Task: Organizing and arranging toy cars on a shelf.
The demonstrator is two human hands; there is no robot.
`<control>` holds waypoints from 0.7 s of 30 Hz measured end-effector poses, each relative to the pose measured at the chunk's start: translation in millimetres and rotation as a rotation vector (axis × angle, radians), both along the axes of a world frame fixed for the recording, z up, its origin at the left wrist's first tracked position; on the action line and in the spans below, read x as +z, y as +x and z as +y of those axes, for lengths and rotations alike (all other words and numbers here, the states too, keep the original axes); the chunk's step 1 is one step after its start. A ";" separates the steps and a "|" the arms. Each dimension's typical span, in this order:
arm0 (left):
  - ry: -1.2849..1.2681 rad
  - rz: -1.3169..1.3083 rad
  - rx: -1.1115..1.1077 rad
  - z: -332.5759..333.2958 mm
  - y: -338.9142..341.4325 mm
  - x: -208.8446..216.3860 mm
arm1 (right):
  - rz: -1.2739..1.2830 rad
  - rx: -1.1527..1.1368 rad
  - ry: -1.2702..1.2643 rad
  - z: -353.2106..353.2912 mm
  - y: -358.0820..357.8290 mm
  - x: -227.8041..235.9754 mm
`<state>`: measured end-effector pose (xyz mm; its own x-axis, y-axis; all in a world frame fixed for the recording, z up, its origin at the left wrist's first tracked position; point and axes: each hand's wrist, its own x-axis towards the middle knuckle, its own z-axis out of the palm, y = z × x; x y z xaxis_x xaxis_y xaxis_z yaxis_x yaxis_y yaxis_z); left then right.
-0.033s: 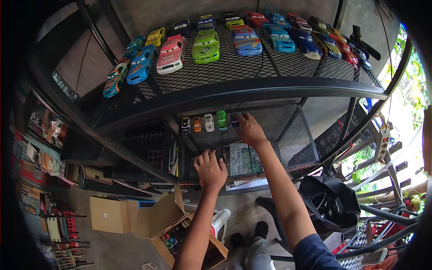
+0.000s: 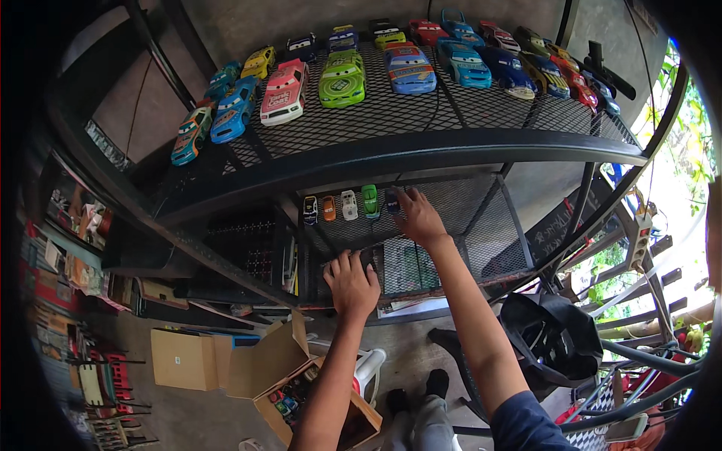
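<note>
A small dark blue toy car (image 2: 392,201) stands on the lower mesh shelf (image 2: 481,218), at the right end of a short row. My right hand (image 2: 420,218) reaches over the shelf and has its thumb and fingertips closed about that car. Beside it in the row are a green toy car (image 2: 369,201), a white toy car (image 2: 349,204), an orange toy car (image 2: 329,208) and a dark toy car (image 2: 310,210). Fingers spread, my left hand (image 2: 352,287) lies at the shelf's front edge; a dark thing partly under it cannot be made out.
Several larger toy cars (image 2: 343,79) line the upper mesh shelf (image 2: 451,113), whose black front bar (image 2: 406,152) runs above my hands. An open cardboard box (image 2: 263,361) with toy cars stands below left. A black bag (image 2: 553,338) sits at the right.
</note>
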<state>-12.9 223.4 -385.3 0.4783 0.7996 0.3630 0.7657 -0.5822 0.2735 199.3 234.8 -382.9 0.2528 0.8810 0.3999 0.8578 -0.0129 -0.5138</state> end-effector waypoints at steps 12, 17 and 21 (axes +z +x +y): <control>-0.022 0.005 0.001 0.7 -1.3 2.5 | -0.250 -0.041 -0.067 -30.1 -26.4 -0.3; -0.033 -0.007 0.001 0.1 -0.8 3.2 | -0.227 -0.085 -0.107 -25.3 -30.5 -0.8; -0.036 -0.015 0.001 0.9 -0.6 2.2 | -0.237 -0.109 -0.111 -23.7 -32.6 -1.7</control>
<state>-13.5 224.3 -383.1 0.4720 0.8128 0.3413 0.7619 -0.5709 0.3059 166.7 211.1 -384.6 0.2594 0.8955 0.3616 0.9444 -0.1568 -0.2891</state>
